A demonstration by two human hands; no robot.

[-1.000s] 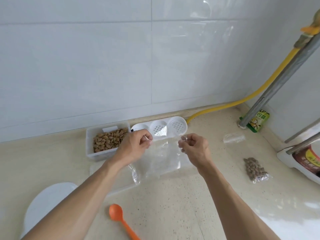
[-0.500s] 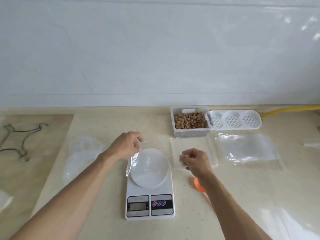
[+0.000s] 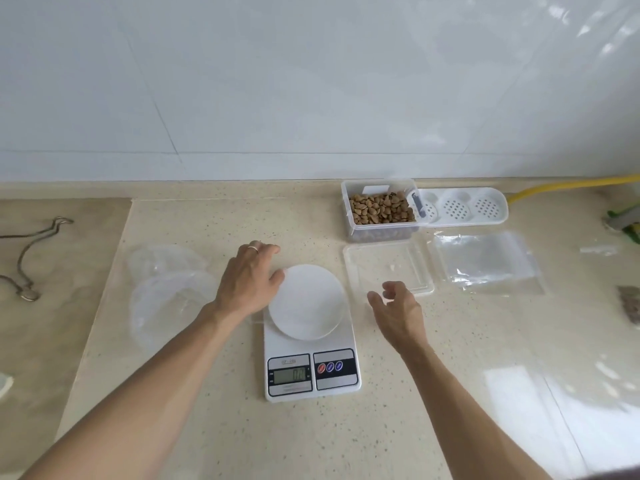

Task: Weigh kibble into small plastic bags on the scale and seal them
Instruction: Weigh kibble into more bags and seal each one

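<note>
A white digital scale (image 3: 341, 337) with a round white platform (image 3: 308, 306) stands in the middle of the counter, its display lit. My left hand (image 3: 249, 282) lies flat with straight fingers at the platform's left edge. A faint edge of clear plastic bag (image 3: 258, 320) shows under that hand. My right hand (image 3: 398, 313) hovers right of the scale, fingers loosely spread, holding nothing. Brown kibble fills a clear container (image 3: 381, 209) at the back right.
The container's clear lid (image 3: 388, 271) lies right of the scale, with a stack of clear bags (image 3: 485, 268) beyond it. A white perforated tray (image 3: 464, 207) sits by the wall. Crumpled clear plastic (image 3: 169, 289) lies left. A filled kibble bag (image 3: 630, 308) shows at the right edge.
My left hand stopped pinching the clear bag and flattened beside the platform. My right hand opened from its pinch and drifted right of the scale. The view moved closer.
</note>
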